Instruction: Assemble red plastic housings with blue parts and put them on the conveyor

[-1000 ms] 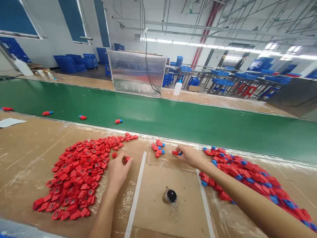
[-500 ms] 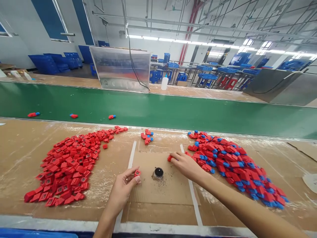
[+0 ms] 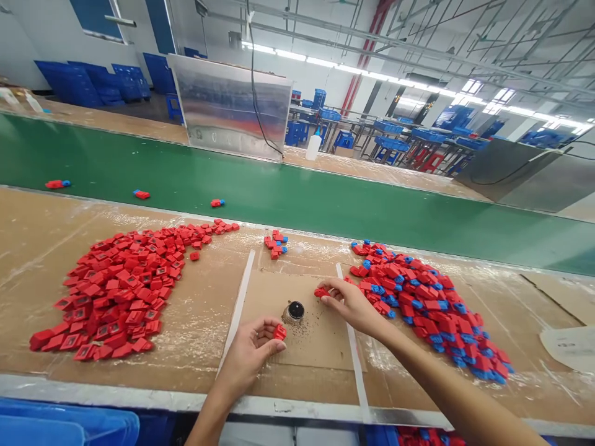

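Left hand: the left hand (image 3: 248, 353) is curled, fingers and thumb holding a red plastic piece (image 3: 279, 332) close beside the pot.
Right hand: the right hand (image 3: 348, 303) is narrowed to a pinch, fingertips on a second red piece (image 3: 320, 292).
Between them: a small metal pot with a dark top (image 3: 295, 311) stands on a cardboard sheet (image 3: 320, 353) edged by white tape strips (image 3: 239, 303), dark specks scattered around it.
Left side: a broad heap of red pieces (image 3: 116, 291) lies on the bench (image 3: 37, 260).
Right side: a heap of red pieces with blue ends (image 3: 427, 303) — spread toward the near edge.
Far edge: a small cluster of red-and-blue pieces (image 3: 275, 244) sits beyond the sheet.
Beyond: a green conveyor belt (image 3: 325, 217) carries three scattered red-and-blue pieces (image 3: 141, 194) — blue crates (image 3: 88, 83) stand further back.
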Motion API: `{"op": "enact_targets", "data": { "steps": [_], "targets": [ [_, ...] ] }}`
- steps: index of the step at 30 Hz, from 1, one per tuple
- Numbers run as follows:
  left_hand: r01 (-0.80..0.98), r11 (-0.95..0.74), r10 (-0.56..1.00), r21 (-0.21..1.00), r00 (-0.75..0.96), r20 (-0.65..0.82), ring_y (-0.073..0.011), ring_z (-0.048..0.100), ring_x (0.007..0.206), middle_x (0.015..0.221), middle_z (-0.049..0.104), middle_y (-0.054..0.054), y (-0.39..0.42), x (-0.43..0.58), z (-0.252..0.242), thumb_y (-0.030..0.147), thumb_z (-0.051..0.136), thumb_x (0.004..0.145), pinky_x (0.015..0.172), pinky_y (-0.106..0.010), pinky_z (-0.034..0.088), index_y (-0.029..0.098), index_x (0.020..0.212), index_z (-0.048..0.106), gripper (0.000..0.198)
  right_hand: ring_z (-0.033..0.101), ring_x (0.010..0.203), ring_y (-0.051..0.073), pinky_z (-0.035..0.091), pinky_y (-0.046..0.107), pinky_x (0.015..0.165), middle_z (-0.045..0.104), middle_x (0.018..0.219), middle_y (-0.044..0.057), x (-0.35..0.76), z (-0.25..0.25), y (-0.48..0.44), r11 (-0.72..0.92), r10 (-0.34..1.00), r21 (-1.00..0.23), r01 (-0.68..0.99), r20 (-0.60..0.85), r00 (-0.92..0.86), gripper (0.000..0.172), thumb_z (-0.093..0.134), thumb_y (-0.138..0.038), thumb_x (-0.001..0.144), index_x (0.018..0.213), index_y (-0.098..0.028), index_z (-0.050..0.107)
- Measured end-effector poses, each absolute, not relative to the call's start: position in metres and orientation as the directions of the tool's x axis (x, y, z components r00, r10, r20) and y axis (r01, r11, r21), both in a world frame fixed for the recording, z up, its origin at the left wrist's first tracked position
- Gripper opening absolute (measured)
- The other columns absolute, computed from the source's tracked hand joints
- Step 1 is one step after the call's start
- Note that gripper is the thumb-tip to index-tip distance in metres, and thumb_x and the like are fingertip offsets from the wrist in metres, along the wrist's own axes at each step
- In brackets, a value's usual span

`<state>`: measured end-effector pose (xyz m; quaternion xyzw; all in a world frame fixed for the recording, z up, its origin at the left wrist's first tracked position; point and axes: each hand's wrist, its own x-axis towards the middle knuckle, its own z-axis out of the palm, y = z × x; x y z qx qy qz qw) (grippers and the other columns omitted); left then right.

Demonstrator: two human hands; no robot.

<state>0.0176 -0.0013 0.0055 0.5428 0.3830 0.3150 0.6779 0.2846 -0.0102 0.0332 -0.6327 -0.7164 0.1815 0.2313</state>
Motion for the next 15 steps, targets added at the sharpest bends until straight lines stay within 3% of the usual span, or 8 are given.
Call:
{"op": "enact_targets", "data": {
  "steps": [4, 15],
  "targets": [
    [-0.003, 0.242, 0.835, 0.970, 0.511, -0.206, -0.0167, 0.061, 0.081, 0.087, 0.068, -0.003, -0.003, 0.019, 0.005, 0.021, 0.071, 0.072, 0.075, -0.027, 0.048, 0.016, 0.103, 0.067, 0.032, 0.060, 0.087, 0.017, 0.049, 0.032, 0.078, 0.065, 0.101, 0.006, 0.266, 0.054, -0.025, 0.216, 0.976, -0.614, 0.759, 0.164, -0.145, 0.021, 0.051, -0.024, 0.093, 0.110, -0.019, 0.062],
    [-0.024, 0.203, 0.820, 0.979, 0.550, -0.157, -0.0147, 0.057, 0.076, 0.080, 0.063, -0.001, -0.004, 0.019, 0.007, 0.023, 0.071, 0.074, 0.072, -0.024, 0.046, 0.015, 0.094, 0.068, 0.022, 0.061, 0.086, 0.019, 0.050, 0.033, 0.076, 0.063, 0.095, 0.008, 0.246, 0.054, -0.034, 0.364, 0.931, -0.471, 0.803, 0.210, -0.298, 0.021, 0.053, -0.020, 0.092, 0.112, -0.019, 0.061]
  ]
}}
